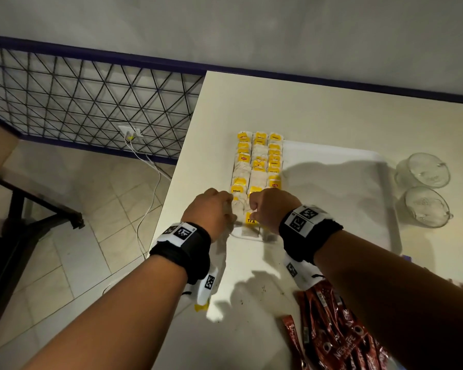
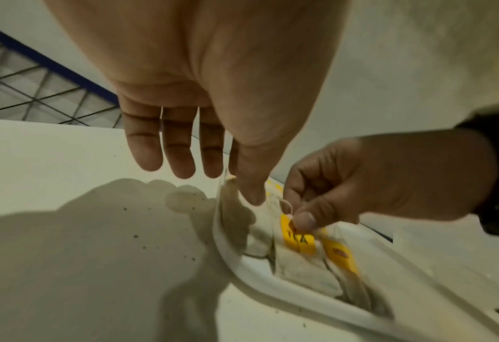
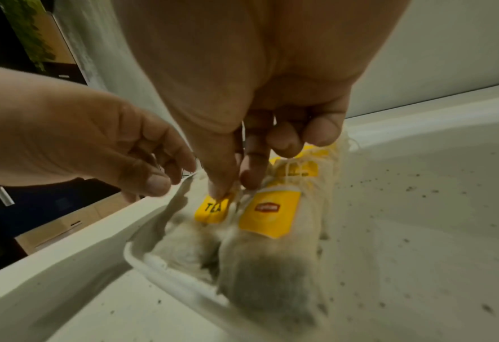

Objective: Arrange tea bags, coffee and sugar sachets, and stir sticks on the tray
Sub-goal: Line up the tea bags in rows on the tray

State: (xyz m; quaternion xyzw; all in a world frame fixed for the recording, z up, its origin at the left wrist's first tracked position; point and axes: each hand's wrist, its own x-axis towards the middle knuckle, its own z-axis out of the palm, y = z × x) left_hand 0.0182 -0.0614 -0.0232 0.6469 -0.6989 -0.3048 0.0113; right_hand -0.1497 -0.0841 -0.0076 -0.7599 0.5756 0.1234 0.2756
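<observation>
A white tray (image 1: 332, 161) lies on the table, with three columns of yellow-tagged tea bags (image 1: 259, 156) filling its left end. Both hands work at its near left corner. My right hand (image 1: 253, 212) pinches the top of a yellow tag marked TEA (image 3: 212, 208) between thumb and forefinger, its other fingers curled. My left hand (image 1: 229, 209) pinches the raised edge of a pale tea bag (image 2: 227, 185) by the tray rim (image 2: 259, 275), its other fingers straight. Beside the tag lies a tea bag with a red-logo tag (image 3: 268, 212).
A pile of red coffee sachets (image 1: 332, 329) lies near the table's front, under my right forearm. Two glass cups (image 1: 422, 169) stand right of the tray. A loose tea bag (image 1: 201, 305) rests by the table's left edge. Tea dust speckles the surface.
</observation>
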